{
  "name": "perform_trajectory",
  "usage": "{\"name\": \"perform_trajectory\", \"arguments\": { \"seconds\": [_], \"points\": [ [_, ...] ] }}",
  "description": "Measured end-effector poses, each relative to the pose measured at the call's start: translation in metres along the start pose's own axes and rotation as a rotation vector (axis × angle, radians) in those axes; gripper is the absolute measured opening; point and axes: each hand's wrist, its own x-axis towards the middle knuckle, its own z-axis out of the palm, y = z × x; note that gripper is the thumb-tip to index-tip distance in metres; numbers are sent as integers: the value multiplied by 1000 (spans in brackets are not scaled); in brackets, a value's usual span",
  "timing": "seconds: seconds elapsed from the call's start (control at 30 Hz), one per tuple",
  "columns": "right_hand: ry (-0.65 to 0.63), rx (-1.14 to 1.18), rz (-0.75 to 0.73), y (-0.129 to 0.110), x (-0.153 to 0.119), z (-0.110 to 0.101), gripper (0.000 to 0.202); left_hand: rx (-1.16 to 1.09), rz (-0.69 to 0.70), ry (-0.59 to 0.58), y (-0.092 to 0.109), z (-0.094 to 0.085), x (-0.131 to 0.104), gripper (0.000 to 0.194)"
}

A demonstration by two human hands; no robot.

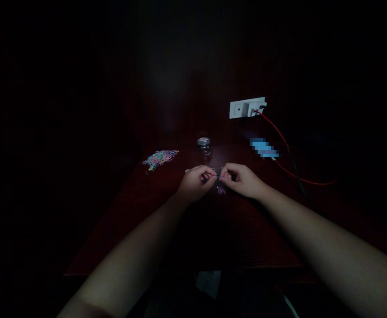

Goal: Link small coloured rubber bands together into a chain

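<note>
My left hand [198, 182] and my right hand [240, 177] meet over the middle of the table, thumbs and fingertips pinched. Between them runs a short, thin, greyish hair tie [218, 177], gripped at either end. Just below the fingertips lies a small bunch of purple hair ties [221, 190]. Bits of other coloured bands peek out behind the hands, mostly covered. A loose pile of pastel hair ties [161, 159] rests farther left. Beyond my fingers stands a small clear jar [203, 146] with a round lid.
A dark red table [140, 221] fills the dim foreground. On the back wall, a white socket plate [236, 110] holds a plugged-in charger [252, 109]. Its red cable [279, 129] curves down at the right to a blurred blue device [264, 147].
</note>
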Motion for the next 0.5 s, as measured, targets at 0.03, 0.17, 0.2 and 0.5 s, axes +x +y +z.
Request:
{"name": "perform_trajectory", "arguments": {
  "seconds": [0.03, 0.17, 0.2, 0.5],
  "points": [
    [1, -4, 0, 1, 0, 0, 15, -1, 5, 1, 0, 0, 0, 9],
    [0, -10, -6, 4, 0, -1, 16, 8, 18, -3, 0, 0, 0, 8],
    [-1, -5, -7, 5, 0, -1, 17, 12, 19, -5, 0, 0, 0, 8],
    [13, 19, -12, 7, 0, -1, 19, 25, 42, -22, 1, -2, 0, 8]
  ]
}}
